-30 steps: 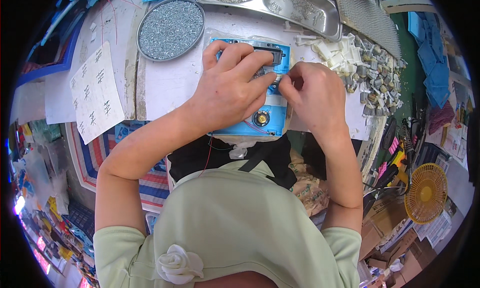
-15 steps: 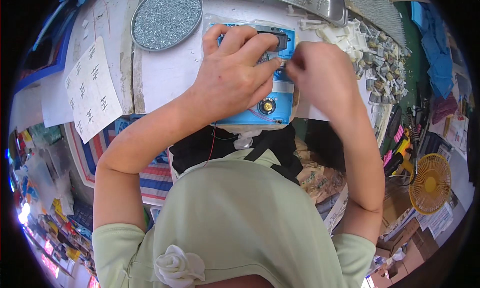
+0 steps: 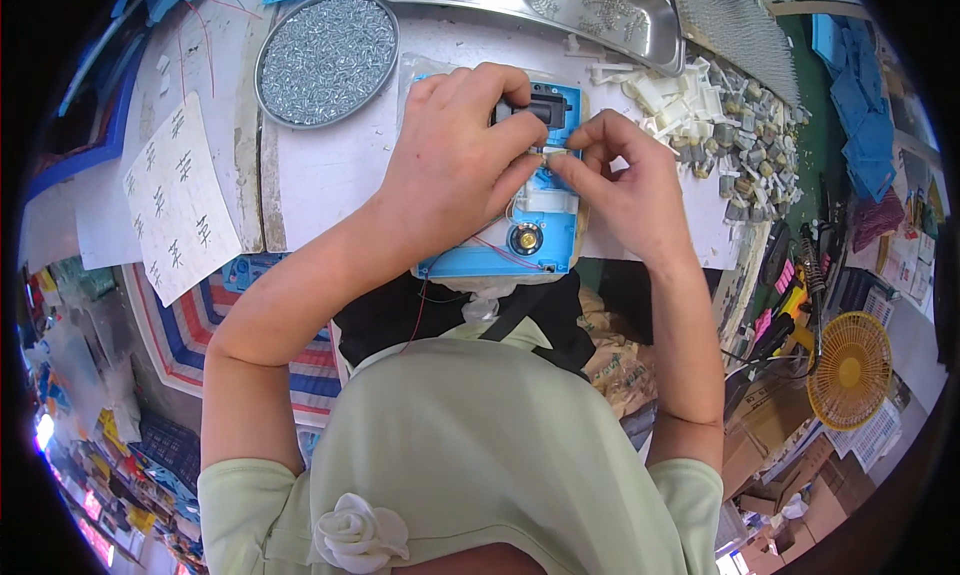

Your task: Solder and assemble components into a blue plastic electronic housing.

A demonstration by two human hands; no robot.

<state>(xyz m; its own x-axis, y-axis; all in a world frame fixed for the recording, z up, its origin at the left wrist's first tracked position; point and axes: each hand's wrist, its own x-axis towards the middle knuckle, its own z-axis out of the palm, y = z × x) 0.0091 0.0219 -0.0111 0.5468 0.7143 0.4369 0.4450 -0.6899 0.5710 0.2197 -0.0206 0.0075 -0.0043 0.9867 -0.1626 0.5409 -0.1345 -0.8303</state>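
Note:
An open blue plastic casing [image 3: 490, 262] lies on the table edge in front of me. It holds a round speaker [image 3: 525, 238], a black rectangular part [image 3: 546, 108], a white block [image 3: 550, 201] and thin wires. My left hand [image 3: 455, 145] rests over the casing's left side, fingers bent, thumb and forefinger closed at its middle. From the right, my right hand [image 3: 632, 180] brings thumb and forefinger to the same spot, pinched. A small pale part [image 3: 549, 157] shows between the two hands' fingertips; its kind is too small to tell.
Beyond the casing stand a round dish of metal screws [image 3: 328, 60] and a steel tray [image 3: 640, 47] with small parts. White plastic pieces and small motor-like units [image 3: 765, 135] are heaped at the right. A paper sheet [image 3: 182, 200] lies left; a yellow fan [image 3: 850, 370] stands right.
My right hand, blurred and fisted before, has turned and opened out, its thumb and forefinger now meeting the left fingertips. The whole view has shifted slightly.

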